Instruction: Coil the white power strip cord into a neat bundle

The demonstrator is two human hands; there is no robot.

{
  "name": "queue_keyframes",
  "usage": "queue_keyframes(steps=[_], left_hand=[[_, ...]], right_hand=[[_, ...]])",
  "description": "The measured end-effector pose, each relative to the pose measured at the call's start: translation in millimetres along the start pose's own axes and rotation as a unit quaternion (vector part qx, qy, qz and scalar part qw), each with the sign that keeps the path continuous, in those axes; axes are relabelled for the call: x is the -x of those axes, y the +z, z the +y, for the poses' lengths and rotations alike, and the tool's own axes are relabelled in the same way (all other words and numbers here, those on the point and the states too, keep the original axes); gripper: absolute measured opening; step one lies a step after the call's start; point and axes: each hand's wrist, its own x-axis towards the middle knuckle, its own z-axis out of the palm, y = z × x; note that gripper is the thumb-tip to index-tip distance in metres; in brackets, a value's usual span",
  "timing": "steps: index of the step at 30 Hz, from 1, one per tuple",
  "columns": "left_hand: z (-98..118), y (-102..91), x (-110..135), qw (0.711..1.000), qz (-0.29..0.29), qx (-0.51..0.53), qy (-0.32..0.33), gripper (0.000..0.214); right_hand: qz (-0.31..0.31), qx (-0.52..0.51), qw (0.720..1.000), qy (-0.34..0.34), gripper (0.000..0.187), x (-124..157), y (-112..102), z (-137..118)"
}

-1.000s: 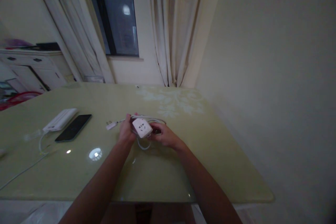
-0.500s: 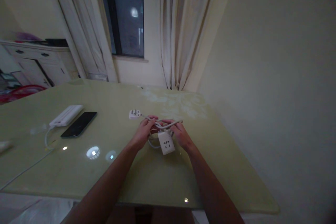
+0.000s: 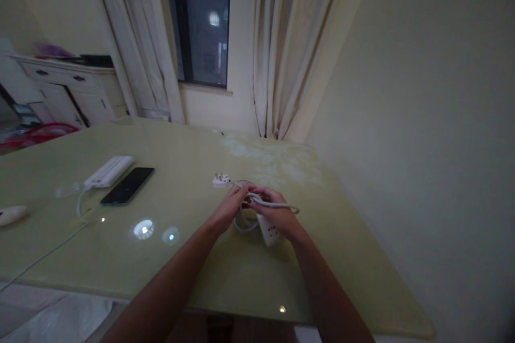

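A pale grey power cord (image 3: 277,204) lies in loops between my two hands, just above the table. My left hand (image 3: 230,206) grips the loops from the left. My right hand (image 3: 277,212) closes on the same cord from the right, its fingertips near those of the left. Below the right hand sits a white socket block (image 3: 269,230), partly covered by that hand. At the cord's other end, a white plug (image 3: 221,180) rests on the table beyond my left hand, prongs upward.
On the greenish tabletop (image 3: 169,262), a black phone (image 3: 127,186) lies beside a white power bank (image 3: 109,171) with a white cable (image 3: 48,255). A pale rounded object (image 3: 12,215) is at the left edge. Curtains (image 3: 277,53) and a wall border the table.
My hands have come closer together on the cord. The right hand now covers part of the socket block, which is turned and tilted. The view has shifted slightly.
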Motion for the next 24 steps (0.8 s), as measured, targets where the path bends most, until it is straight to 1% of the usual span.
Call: queue_keyframes(steps=[3, 5, 6, 9, 11, 12, 14, 15, 17, 21, 24], left_hand=[[-2, 3.4, 0, 1.0, 0.021, -0.001, 0.007, 0.052], [-1, 2.6, -2, 0.998, 0.054, 0.003, 0.027, 0.055], [1, 0.7, -3, 0.996, 0.074, 0.006, 0.039, 0.055], [9, -10.1, -10, 0.984, 0.153, 0.042, 0.081, 0.053], [16, -18.9, -15, 0.971, 0.198, 0.097, 0.096, 0.05], [19, -22.8, -17, 0.965, 0.212, 0.124, 0.095, 0.049], [24, -27.7, -19, 0.959, 0.218, 0.161, 0.08, 0.047], [26, -28.5, -20, 0.958, 0.217, 0.172, 0.072, 0.046], [28, -26.9, -18, 0.958, 0.209, 0.185, 0.063, 0.046], [28, -16.9, -12, 0.96, 0.176, 0.207, 0.066, 0.043], [30, -12.7, -9, 0.957, 0.145, 0.247, 0.037, 0.038]], right_hand=[[0.009, 0.072, 0.997, -0.004, 0.027, -2, 6, 9], [0.02, 0.112, 0.993, 0.026, 0.031, -1, 10, 12], [0.02, 0.109, 0.993, 0.046, 0.035, 0, 13, 11], [-0.018, 0.021, 0.994, 0.102, 0.042, 7, 27, 5], [-0.052, -0.043, 0.987, 0.145, 0.044, 14, 37, -1], [-0.064, -0.069, 0.981, 0.169, 0.046, 18, 42, -4], [-0.078, -0.11, 0.969, 0.209, 0.05, 27, 50, -9], [-0.086, -0.12, 0.965, 0.219, 0.053, 32, 53, -11], [-0.104, -0.12, 0.963, 0.219, 0.058, 40, 54, -14], [-0.122, -0.12, 0.963, 0.206, 0.064, 50, 51, -23], [-0.119, -0.155, 0.959, 0.205, 0.062, 55, 49, -30]])
